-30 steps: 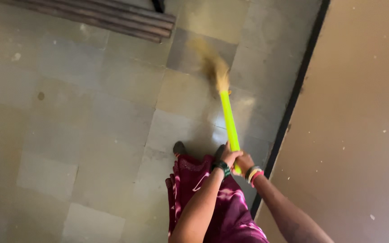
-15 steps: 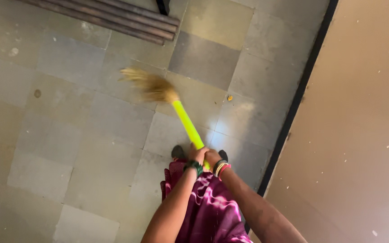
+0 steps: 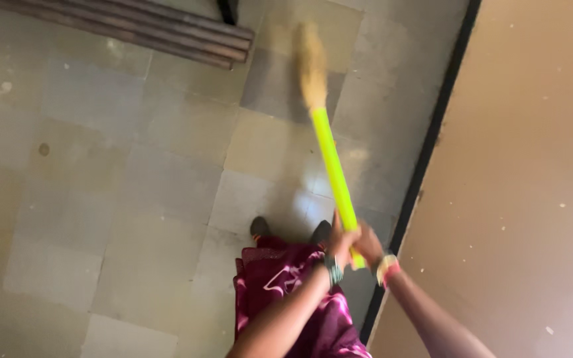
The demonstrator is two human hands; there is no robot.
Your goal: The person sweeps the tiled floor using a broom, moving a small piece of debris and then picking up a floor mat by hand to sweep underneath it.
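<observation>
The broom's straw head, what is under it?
Under the broom's straw head lie grey floor tiles. Motion blur hides any dust there. Both hands, left and right, grip the yellow-green handle.

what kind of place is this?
Likely an indoor room or hallway of a building: worn square floor tiles, a plain tan wall with a dark base strip, and a broom gripped in both hands.

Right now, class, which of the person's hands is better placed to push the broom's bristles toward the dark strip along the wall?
Probably the left hand: it grips the yellow-green handle higher, nearer the straw bristles, so it can steer them. The right hand grips the handle's end, beside the dark strip.
</observation>
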